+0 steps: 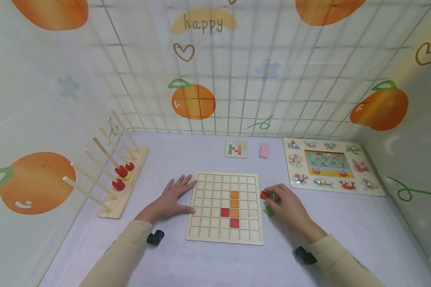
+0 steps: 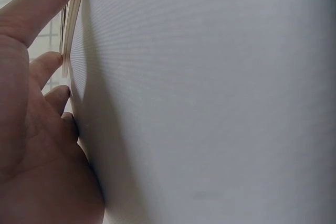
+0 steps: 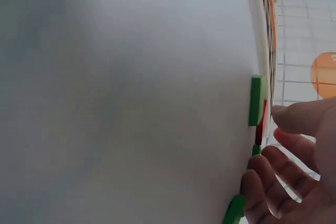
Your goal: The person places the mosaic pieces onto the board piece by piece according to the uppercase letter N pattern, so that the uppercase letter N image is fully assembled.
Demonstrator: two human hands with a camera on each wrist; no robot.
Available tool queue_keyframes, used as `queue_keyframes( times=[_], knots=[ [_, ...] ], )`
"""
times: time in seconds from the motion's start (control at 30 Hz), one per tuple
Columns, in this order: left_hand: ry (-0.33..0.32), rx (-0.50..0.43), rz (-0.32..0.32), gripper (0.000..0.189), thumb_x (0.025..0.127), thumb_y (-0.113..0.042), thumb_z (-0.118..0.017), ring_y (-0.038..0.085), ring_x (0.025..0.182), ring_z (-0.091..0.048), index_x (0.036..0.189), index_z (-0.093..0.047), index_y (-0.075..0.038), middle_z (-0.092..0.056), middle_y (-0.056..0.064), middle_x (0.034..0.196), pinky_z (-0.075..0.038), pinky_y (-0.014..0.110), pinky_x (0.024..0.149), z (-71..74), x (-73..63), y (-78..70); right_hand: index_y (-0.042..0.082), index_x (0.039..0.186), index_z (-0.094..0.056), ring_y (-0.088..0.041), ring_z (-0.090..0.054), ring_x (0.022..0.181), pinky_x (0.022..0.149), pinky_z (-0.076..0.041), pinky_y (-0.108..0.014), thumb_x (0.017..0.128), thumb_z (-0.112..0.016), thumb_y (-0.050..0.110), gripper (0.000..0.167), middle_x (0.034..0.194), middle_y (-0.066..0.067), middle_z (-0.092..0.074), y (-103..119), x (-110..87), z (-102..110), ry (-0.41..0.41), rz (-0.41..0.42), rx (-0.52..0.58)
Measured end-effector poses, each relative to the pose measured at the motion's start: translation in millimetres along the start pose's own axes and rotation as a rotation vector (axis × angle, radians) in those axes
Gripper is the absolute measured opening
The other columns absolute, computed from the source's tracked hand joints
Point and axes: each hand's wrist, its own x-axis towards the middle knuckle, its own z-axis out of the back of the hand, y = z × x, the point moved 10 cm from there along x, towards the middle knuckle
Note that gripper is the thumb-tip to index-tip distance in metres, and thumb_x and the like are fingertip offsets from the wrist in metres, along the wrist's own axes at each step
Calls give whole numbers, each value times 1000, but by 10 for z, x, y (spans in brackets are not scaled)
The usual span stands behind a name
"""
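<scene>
A square wooden grid board (image 1: 208,235) lies on the table, with three orange tiles (image 1: 234,203) in a column and two red tiles (image 1: 224,212) near its middle. My left hand (image 1: 170,203) is spread flat at the board's left side, thumb and index fingertips at its edge. At the right side, my right hand (image 1: 287,201) reaches over loose small tiles, fingers loosely bent. A loose red tile (image 1: 264,195) and green tiles (image 1: 269,211) lie about its fingertips, partly hidden by them. In the right wrist view, thumb and index finger stand apart beside the green tile (image 3: 255,100).
A wooden peg rack (image 1: 138,167) with red and yellow beads stands at the left. Behind the board lie a small pattern card (image 1: 236,148) and a pink block (image 1: 263,151). A sea-animal picture puzzle (image 1: 330,165) is at the back right, before a patterned curtain (image 1: 237,52).
</scene>
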Motion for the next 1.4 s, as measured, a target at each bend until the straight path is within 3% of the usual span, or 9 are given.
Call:
queue_keyframes(
  times=[0.37, 0.83, 1.23, 1.4],
  knots=[
    [-1, 8, 2, 104, 80, -60, -78, 27, 157, 2, 163, -28, -22, -11, 2, 171, 9, 51, 125, 2, 1, -1, 12, 123, -72, -22, -58, 99, 88, -58, -42, 91, -76, 15, 32, 119, -5, -66, 92, 93, -43, 10, 54, -71],
    [-6, 10, 5, 104, 80, -61, -78, 28, 157, 1, 162, -28, -22, -11, 2, 171, 9, 51, 125, 1, 3, -2, 8, 123, -72, -22, -57, 93, 82, -58, -38, 89, -77, 8, 34, 112, -8, -62, 24, 94, -23, 5, 31, -75],
    [-4, 3, 1, 105, 79, -61, -78, 28, 157, 1, 163, -28, -22, -11, 2, 171, 9, 51, 125, -1, 3, 0, 17, 120, -72, -17, -54, 83, 70, -51, -30, 90, -77, 11, 32, 96, 0, -61, 26, 63, 4, 27, 48, -94],
    [-7, 7, -2, 105, 79, -62, -78, 28, 157, 1, 163, -28, -22, -11, 3, 171, 8, 52, 125, 2, 5, 0, 19, 122, -71, -15, -57, 82, 72, -53, -32, 90, -79, 15, 33, 95, 3, -62, 24, 39, 6, 54, 39, -73]
  ],
)
